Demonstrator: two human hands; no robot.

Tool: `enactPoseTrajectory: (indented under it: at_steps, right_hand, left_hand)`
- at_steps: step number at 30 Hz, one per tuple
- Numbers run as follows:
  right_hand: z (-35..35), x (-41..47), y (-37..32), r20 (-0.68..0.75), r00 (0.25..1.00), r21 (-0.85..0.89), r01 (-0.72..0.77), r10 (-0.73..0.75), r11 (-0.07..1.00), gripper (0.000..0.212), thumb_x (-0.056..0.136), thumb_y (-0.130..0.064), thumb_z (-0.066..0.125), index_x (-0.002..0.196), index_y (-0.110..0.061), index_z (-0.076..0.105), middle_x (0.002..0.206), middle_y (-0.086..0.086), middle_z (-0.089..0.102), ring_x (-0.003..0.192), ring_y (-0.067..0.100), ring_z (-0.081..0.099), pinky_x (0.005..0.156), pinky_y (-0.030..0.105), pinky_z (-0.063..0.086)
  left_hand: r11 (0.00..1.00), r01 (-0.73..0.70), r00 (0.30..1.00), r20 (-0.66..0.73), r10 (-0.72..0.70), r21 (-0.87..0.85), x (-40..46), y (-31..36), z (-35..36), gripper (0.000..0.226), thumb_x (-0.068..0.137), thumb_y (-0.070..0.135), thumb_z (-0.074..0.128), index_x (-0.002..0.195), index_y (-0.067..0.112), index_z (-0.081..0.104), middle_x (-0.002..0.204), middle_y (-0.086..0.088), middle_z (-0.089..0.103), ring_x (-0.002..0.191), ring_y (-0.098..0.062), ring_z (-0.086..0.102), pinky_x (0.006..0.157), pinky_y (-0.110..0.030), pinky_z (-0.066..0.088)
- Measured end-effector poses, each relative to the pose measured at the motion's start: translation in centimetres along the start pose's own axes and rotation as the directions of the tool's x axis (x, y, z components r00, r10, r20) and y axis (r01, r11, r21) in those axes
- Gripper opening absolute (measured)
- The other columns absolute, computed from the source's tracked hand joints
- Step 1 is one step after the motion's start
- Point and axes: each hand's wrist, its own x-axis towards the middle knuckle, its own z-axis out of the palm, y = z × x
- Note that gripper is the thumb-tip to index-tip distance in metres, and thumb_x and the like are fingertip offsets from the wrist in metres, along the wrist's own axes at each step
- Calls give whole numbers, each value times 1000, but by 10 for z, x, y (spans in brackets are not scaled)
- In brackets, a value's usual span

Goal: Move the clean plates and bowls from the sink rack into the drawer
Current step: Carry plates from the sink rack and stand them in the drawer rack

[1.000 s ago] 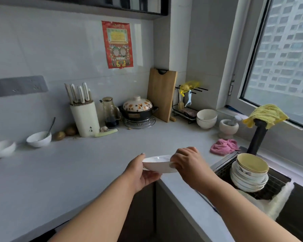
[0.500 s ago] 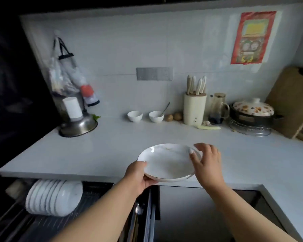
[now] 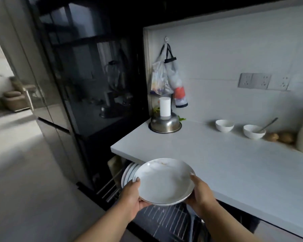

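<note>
I hold a white shallow plate (image 3: 164, 181) level in front of me, above the open drawer. My left hand (image 3: 132, 198) grips its left rim with the thumb on top. My right hand (image 3: 199, 193) grips the right rim the same way. Below the plate the pulled-out drawer (image 3: 164, 222) shows a wire rack. Several white plates (image 3: 129, 172) stand on edge at the drawer's far left, partly hidden behind the plate I hold. The sink rack is out of view.
The grey counter (image 3: 234, 163) overhangs the drawer. On it stand an upturned steel bowl (image 3: 165, 124) with a white cup on top, two small white bowls (image 3: 224, 125) (image 3: 254, 131), one with a spoon, and potatoes (image 3: 280, 137). A dark glass cabinet (image 3: 94, 84) rises at left.
My view has swung left from the sink corner to the drawer end of the counter. Both hands carried the plate leftward and down, over the open drawer.
</note>
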Motion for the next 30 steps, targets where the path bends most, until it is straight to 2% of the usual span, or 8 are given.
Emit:
enactPoseTrajectory:
  at_steps: [6, 9, 11, 16, 20, 22, 26, 30]
  right_hand:
    - [61, 12, 31, -43, 998, -52, -39, 37, 998, 29, 98, -24, 43, 118, -7, 55, 112, 18, 62, 89, 34, 60, 57, 35, 49]
    - [79, 20, 46, -95, 992, -50, -87, 82, 995, 24, 99, -23, 44, 114, -7, 53, 91, 15, 61, 75, 30, 58, 49, 31, 48]
    - [84, 25, 57, -125, 985, -49, -129, 122, 990, 22, 99, -22, 43, 114, -8, 52, 84, 13, 60, 72, 30, 57, 52, 33, 47]
    - [88, 41, 74, -192, 962, -31, -201, 191, 979, 22, 99, -20, 42, 115, -7, 50, 84, 17, 59, 72, 33, 57, 64, 46, 49]
    - [88, 66, 83, -288, 941, -68, -205, 178, 976, 26, 100, -23, 42, 120, -7, 48, 80, 17, 56, 68, 32, 55, 49, 42, 51]
    - [87, 80, 86, -330, 926, -103, -229, 184, 968, 35, 100, -25, 43, 127, -3, 45, 81, 20, 55, 69, 34, 56, 54, 45, 51]
    - [84, 115, 100, -418, 890, -199, -288, 184, 937, 41, 101, -26, 40, 134, 0, 38, 88, 25, 53, 77, 43, 59, 71, 57, 55]
    - [91, 154, 116, -430, 898, -437, -296, 92, 849, 31, 99, -21, 39, 117, 3, 46, 88, 26, 58, 77, 43, 63, 69, 61, 55]
  left_hand:
    - [973, -29, 994, -98, 53, 228, 35, 1, -68, 26, 102, 32, 42, 119, 15, 51, 120, -13, 57, 93, -33, 64, 67, -46, 59]
    - [773, -103, 971, -106, 215, 626, 55, -5, -95, 39, 100, 36, 42, 128, 11, 52, 125, -12, 60, 110, -31, 60, 92, -37, 50]
    - [639, -153, 954, -57, 295, 754, 65, -8, -108, 41, 99, 38, 43, 131, 14, 51, 131, -8, 59, 119, -27, 54, 97, -30, 42]
    - [417, -193, 947, 58, 315, 888, 88, -15, -122, 62, 97, 46, 40, 148, 13, 30, 151, -10, 38, 137, -26, 36, 112, -34, 31]
    - [307, -216, 950, 127, 284, 927, 102, -21, -131, 67, 98, 51, 35, 153, 15, 17, 159, -6, 20, 145, -22, 17, 117, -35, 20]
    - [243, -216, 953, 149, 265, 946, 111, -24, -136, 71, 98, 52, 33, 154, 14, 10, 161, -5, 14, 148, -22, 11, 120, -37, 15]
    - [179, -222, 948, 169, 268, 959, 136, -30, -148, 73, 99, 53, 31, 154, 11, 8, 162, -6, 10, 149, -21, 6, 121, -34, 9]
    - [53, -208, 937, 183, 299, 977, 173, -39, -160, 74, 98, 56, 26, 154, 10, 7, 162, -7, 7, 149, -21, 1, 121, -33, 4]
